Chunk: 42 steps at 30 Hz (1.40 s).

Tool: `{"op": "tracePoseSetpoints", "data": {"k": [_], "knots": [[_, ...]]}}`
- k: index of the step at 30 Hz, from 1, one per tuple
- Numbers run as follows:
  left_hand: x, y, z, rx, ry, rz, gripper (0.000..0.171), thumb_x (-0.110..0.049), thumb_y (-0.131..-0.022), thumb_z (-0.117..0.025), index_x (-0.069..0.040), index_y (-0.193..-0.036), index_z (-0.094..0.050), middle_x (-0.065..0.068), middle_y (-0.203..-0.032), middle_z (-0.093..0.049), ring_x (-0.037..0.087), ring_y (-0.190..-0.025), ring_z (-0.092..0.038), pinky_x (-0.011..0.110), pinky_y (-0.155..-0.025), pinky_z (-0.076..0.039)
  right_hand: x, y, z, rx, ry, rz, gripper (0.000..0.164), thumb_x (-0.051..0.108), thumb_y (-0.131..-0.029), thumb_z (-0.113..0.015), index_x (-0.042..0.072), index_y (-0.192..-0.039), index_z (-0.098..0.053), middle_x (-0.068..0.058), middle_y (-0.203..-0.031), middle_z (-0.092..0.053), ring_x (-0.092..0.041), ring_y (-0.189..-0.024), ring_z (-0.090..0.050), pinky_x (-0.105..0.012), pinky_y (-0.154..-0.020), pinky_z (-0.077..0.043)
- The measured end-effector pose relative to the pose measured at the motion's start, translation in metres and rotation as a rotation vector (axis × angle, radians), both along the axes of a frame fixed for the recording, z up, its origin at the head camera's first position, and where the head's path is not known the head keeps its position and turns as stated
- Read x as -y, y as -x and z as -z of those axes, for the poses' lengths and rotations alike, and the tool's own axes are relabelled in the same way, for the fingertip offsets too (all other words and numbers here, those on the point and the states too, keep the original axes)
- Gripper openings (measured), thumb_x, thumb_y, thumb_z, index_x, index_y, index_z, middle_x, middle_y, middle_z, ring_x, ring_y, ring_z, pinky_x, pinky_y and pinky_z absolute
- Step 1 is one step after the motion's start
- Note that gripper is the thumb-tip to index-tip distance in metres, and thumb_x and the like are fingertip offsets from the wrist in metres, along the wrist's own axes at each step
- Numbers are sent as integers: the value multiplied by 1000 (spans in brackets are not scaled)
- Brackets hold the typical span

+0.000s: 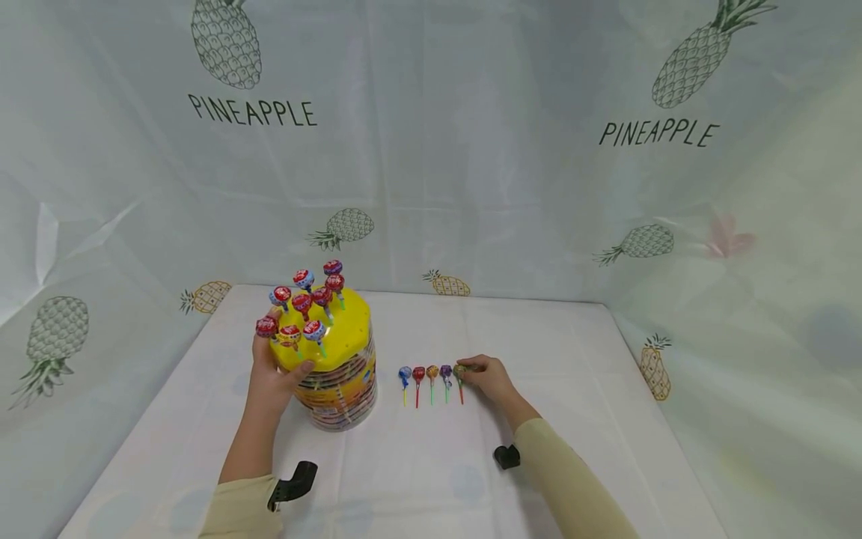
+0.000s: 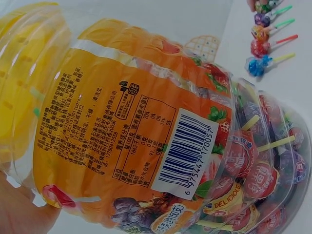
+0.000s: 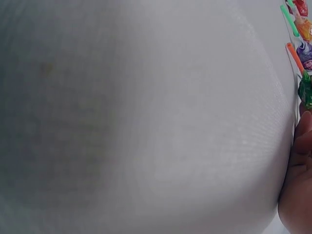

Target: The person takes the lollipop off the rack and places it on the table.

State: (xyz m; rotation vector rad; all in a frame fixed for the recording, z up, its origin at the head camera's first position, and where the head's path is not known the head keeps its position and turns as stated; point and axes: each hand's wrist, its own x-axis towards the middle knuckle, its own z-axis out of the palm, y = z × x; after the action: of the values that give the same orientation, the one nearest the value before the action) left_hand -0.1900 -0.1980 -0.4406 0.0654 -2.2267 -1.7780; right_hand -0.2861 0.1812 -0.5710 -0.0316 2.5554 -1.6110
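In the head view, my left hand [image 1: 271, 378] grips a big clear candy jar [image 1: 340, 393] by its upper side, thumb near the edge of the yellow lid [image 1: 353, 318]. Several wrapped lollipops [image 1: 301, 304] stand upright in that lid. The jar's orange label [image 2: 126, 112] and barcode fill the left wrist view, with more lollipops visible inside. My right hand [image 1: 493, 380] pinches the wrapped head of a green lollipop [image 1: 461, 371] with a red stick. That lollipop lies at the right end of a row on the table; in the right wrist view its green wrapper [image 3: 305, 91] touches my fingertips.
Left of the green lollipop lie a purple lollipop [image 1: 446, 372], an orange lollipop [image 1: 432, 372], a red lollipop [image 1: 418, 373] and a blue lollipop [image 1: 404, 373], sticks toward me. A white cloth covers the table [image 1: 404, 479]; a pineapple-print curtain [image 1: 458, 150] hangs behind.
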Motion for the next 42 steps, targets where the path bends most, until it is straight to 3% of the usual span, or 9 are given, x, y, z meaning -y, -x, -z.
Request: {"op": "tracePoseSetpoints", "data": {"k": [21, 30, 37, 42], "knots": [[-2, -1, 0, -4, 0, -7, 86, -21, -90, -70, -32, -155, -14, 8, -155, -19, 30, -143, -22, 53, -114, -23, 1, 0, -1, 21, 5, 15, 26, 9, -82, -78, 8, -108, -75, -5, -83, -60, -17, -69, -47, -25, -55, -40], [-1, 0, 1, -16, 3, -5, 86, -20, -90, -70, -34, -154, -16, 7, -155, -21, 29, -142, -24, 54, -114, -24, 0, 1, -1, 29, 26, 27, 28, 7, -81, -78, 8, -109, -74, -5, -96, -65, -16, -73, -51, -25, -56, -43], [-2, -1, 0, -11, 4, 4, 85, -18, -91, -69, -33, -155, -14, 10, -155, -19, 32, -142, -24, 54, -113, -24, -3, 2, -16, 39, 76, 57, 31, 10, -86, -74, 10, -117, -71, -5, -111, -67, -17, -76, -58, -29, -59, -48], [-1, -1, 1, -8, 17, -1, 87, -21, -90, -70, -32, -155, -14, 10, -156, -17, 33, -143, -21, 56, -114, -22, 3, 0, -49, -47, 129, 21, 35, 12, -87, -75, 9, -121, -69, -6, -115, -67, -28, -83, -59, -41, -67, -49]]}}
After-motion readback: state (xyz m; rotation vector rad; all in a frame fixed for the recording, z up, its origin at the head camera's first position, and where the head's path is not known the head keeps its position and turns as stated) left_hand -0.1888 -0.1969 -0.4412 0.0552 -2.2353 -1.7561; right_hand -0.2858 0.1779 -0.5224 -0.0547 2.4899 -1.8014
